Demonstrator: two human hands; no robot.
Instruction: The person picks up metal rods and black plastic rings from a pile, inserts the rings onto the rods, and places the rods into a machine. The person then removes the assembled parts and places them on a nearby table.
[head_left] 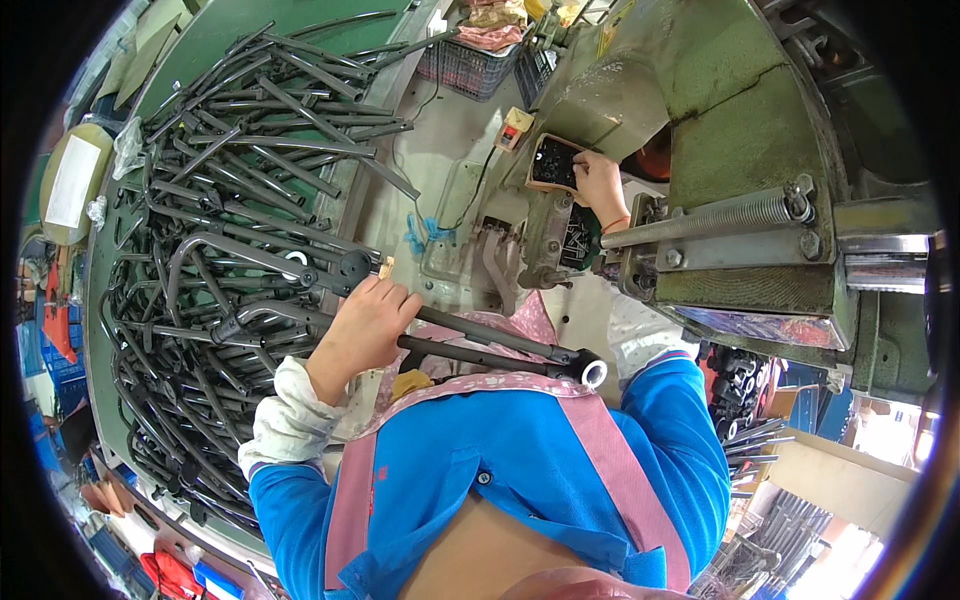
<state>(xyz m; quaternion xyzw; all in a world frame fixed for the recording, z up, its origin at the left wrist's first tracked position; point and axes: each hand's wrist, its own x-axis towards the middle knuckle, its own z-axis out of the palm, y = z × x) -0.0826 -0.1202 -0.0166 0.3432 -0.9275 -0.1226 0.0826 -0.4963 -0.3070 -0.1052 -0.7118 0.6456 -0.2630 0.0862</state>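
My left hand [372,322] is closed round a dark metal tube frame [490,330], which lies across the front of my apron. Two tubes of the frame meet at a joint with a white ring [594,374] on its right end; bent tubes stretch away to the left of my hand. My right hand [598,187] reaches into a small box [553,163] of little black parts, beside the press. Its fingers are curled together at the box's right side, and what they hold, if anything, is too small to make out.
A large pile of dark tube frames [250,180] covers the green table [170,85] on the left. The heavy green machine [760,120], with a coil spring [720,215], stands at the right. A dark plastic basket [470,70] is at the back, near a switch box [514,130] with a red button.
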